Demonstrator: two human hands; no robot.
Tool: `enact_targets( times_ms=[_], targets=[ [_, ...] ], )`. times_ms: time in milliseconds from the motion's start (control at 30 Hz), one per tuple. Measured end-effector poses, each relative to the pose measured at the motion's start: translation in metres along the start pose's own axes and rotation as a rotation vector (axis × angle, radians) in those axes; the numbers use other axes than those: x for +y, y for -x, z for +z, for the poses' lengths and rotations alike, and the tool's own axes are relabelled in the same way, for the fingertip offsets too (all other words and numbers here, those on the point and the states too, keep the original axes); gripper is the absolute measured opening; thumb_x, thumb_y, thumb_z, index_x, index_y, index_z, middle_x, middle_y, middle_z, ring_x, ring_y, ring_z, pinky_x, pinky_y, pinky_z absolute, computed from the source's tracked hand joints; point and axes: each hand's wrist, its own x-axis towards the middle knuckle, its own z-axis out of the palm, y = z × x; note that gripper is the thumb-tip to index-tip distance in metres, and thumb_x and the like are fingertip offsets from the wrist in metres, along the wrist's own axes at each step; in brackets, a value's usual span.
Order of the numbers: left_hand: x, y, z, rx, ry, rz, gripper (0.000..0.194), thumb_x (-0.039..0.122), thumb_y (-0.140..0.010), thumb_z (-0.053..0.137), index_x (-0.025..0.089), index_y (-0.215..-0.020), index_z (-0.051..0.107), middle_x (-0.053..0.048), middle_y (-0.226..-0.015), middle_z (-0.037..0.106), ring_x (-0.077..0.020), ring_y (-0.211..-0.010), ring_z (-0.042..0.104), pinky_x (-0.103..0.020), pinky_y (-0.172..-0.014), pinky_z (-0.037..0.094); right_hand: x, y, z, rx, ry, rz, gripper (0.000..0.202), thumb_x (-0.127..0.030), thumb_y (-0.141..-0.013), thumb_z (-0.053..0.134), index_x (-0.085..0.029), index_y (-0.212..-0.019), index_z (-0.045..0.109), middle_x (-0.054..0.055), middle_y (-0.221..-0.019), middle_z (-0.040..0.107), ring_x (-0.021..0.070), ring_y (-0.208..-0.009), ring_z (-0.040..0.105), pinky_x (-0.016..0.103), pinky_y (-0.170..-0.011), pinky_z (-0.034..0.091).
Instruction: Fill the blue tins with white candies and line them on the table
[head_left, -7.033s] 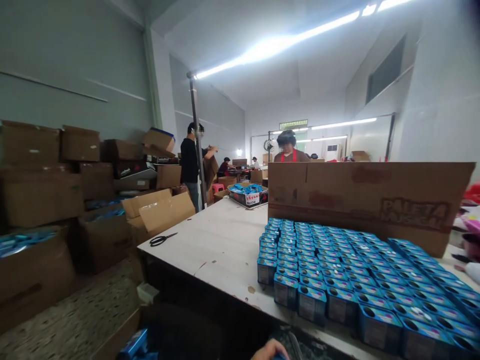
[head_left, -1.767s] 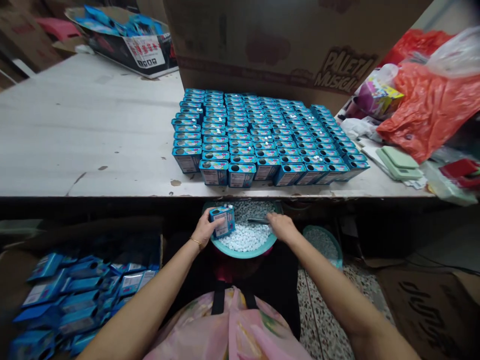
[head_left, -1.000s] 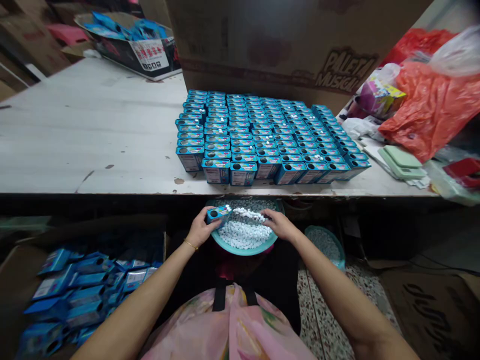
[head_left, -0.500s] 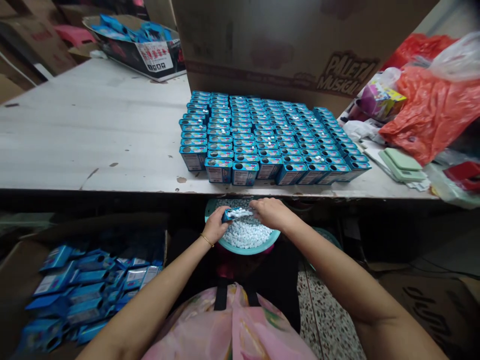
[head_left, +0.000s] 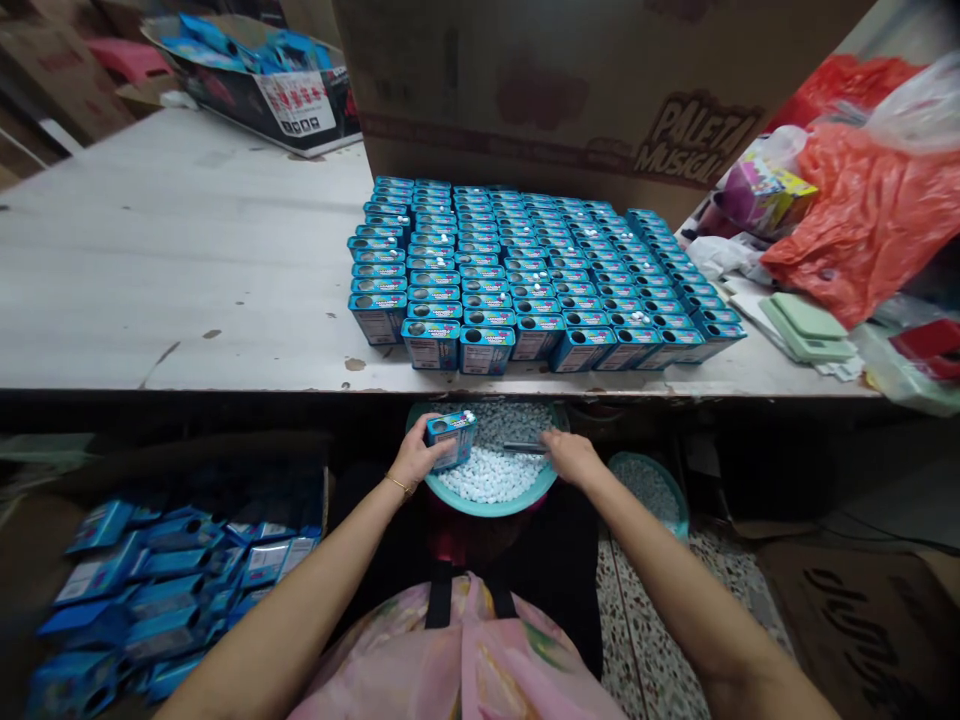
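My left hand (head_left: 417,454) is closed around a small blue box (head_left: 451,440), held upright over the left side of a turquoise basin (head_left: 495,508). The box has a round hole in its top, and a few white pellets lie on that top. Small white pellets (head_left: 487,476) fill the basin. On its right side, my right hand (head_left: 571,456) grips a thin dark metal tool, seemingly a scoop (head_left: 523,447), which points left just above the pellets. The scoop's exact shape is hard to make out.
Rows of similar blue boxes (head_left: 487,290) stand on the white table (head_left: 247,270) before a large carton (head_left: 517,90). More blue boxes fill a carton (head_left: 165,590) at lower left. A second basin (head_left: 679,505), a green scale (head_left: 810,318) and orange bags (head_left: 870,220) are at right.
The box has gone from tilted to upright in my left hand. My right hand has drawn away to the right, and its scoop, earlier carrying pellets at the box, looks unloaded.
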Motion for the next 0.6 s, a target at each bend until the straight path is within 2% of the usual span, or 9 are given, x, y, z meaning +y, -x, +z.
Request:
enact_targets(
  times_ms=[133,200,267,367,467,600],
  targets=[
    [-0.01,-0.01,0.018,-0.008,0.29,-0.275,0.044,0.029,-0.056,0.071,0.016,-0.09,0.047,-0.004,-0.087,0.062,-0.0178,-0.08,0.06,-0.037,-0.077,0.046,-0.035,-0.035,0.048,-0.021,-0.127,0.008,0.026,-0.024,-0.082,0.042,-0.022,-0.106,0.052,0.008,-0.103,0.061,0.0187,-0.096,0.055,0.028,-0.077,0.038],
    [-0.01,-0.012,0.026,-0.027,0.363,-0.328,0.045,0.026,-0.054,0.073,0.016,-0.088,0.047,-0.005,-0.087,0.062,-0.0175,-0.079,0.06,-0.038,-0.078,0.046,-0.05,-0.046,0.06,-0.011,-0.193,0.009,0.028,-0.027,-0.083,0.041,-0.022,-0.108,0.052,0.007,-0.104,0.062,0.0183,-0.097,0.055,0.027,-0.078,0.037],
    [-0.006,-0.01,0.029,-0.065,0.391,-0.315,0.047,0.025,-0.054,0.073,0.016,-0.092,0.047,-0.005,-0.088,0.062,-0.0172,-0.08,0.06,-0.038,-0.079,0.046,-0.054,-0.052,0.067,0.007,-0.26,0.01,0.03,-0.029,-0.083,0.041,-0.023,-0.11,0.052,0.007,-0.105,0.061,0.0182,-0.098,0.055,0.027,-0.078,0.037],
    [0.004,0.001,0.017,-0.096,0.378,-0.23,0.05,0.026,-0.057,0.071,0.019,-0.1,0.047,-0.003,-0.091,0.061,-0.0162,-0.083,0.059,-0.036,-0.081,0.045,-0.042,-0.051,0.072,0.041,-0.348,-0.014,0.033,-0.033,-0.081,0.045,-0.025,-0.113,0.049,0.004,-0.11,0.059,0.016,-0.1,0.054,0.024,-0.079,0.038],
    [0.012,0.013,-0.008,-0.051,0.29,-0.118,0.05,0.027,-0.06,0.069,0.021,-0.104,0.046,-0.001,-0.094,0.059,-0.0156,-0.085,0.057,-0.034,-0.082,0.044,-0.025,-0.044,0.07,0.087,-0.502,-0.078,0.032,-0.031,-0.078,0.049,-0.025,-0.11,0.051,0.001,-0.107,0.06,0.0147,-0.096,0.054,0.024,-0.078,0.039],
    [0.015,0.019,-0.032,0.029,0.029,0.013,0.047,0.03,-0.061,0.066,0.018,-0.103,0.047,-0.001,-0.088,0.057,-0.0157,-0.081,0.056,-0.033,-0.079,0.043,-0.008,-0.029,0.05,0.17,-0.677,-0.184,0.029,-0.025,-0.074,0.053,-0.021,-0.103,0.054,0.002,-0.095,0.062,0.0153,-0.087,0.055,0.026,-0.076,0.04]
  ],
)
